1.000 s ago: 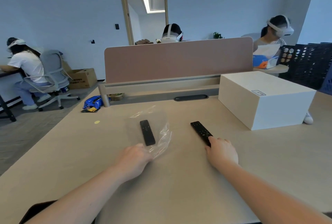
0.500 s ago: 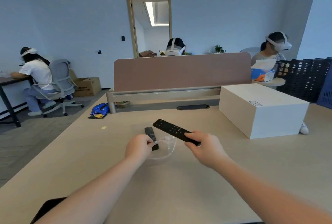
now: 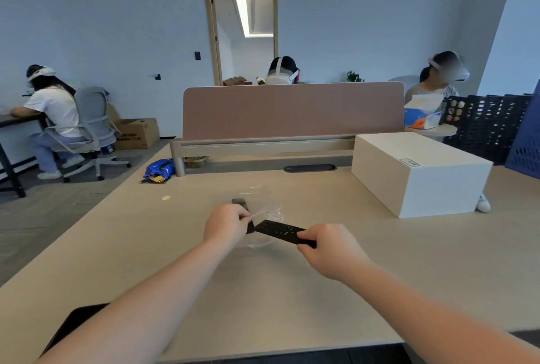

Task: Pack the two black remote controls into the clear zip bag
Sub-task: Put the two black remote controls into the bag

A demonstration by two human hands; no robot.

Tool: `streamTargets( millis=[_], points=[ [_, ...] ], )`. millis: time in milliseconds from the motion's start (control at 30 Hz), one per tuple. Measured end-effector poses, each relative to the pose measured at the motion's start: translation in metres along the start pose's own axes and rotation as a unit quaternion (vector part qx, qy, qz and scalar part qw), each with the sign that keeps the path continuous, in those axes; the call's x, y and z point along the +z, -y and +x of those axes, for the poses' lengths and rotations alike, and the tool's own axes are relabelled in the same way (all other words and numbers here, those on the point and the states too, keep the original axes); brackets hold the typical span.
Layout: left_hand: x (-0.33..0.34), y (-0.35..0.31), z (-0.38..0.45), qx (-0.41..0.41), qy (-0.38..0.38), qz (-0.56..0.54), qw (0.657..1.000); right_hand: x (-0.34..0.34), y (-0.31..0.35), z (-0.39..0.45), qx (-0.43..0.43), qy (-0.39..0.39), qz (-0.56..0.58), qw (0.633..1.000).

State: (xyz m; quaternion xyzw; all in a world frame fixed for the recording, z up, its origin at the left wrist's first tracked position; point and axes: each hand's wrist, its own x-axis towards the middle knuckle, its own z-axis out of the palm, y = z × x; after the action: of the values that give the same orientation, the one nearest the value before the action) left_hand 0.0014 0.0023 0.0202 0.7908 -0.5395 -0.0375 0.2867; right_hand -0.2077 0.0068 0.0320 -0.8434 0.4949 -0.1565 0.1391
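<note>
Over crinkled clear bag [image 3: 264,211], right hand [image 3: 328,249] grips slim black remote [image 3: 279,230].

A big white box [image 3: 420,172] sits on the tan desk [image 3: 292,290]. A pink-brown divider [image 3: 292,110] stands at the back. A blue snack bag [image 3: 159,170] lies by its leg. A cardboard box [image 3: 136,133] is on the floor near a grey chair [image 3: 92,127].

Can't see most of the first remote [image 3: 240,203], the left hand [image 3: 226,224] covers all but its far end. The clear zip bag [image 3: 264,211] is so see-through its outline barely shows. Second remote [image 3: 282,230] has its near end buried in the right hand [image 3: 328,249]; button labels too blurry. A dark object [image 3: 74,324] at the desk's [image 3: 409,270] near-left edge sits half behind the left forearm.
</note>
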Motion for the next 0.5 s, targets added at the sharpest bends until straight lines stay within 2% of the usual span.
streamTargets(
  millis=[500],
  points=[
    [0.007, 0.012, 0.000, 0.057, 0.000, 0.042, 0.998, 0.081, 0.032, 0.056, 0.026, -0.055, -0.081, 0.995]
  ],
)
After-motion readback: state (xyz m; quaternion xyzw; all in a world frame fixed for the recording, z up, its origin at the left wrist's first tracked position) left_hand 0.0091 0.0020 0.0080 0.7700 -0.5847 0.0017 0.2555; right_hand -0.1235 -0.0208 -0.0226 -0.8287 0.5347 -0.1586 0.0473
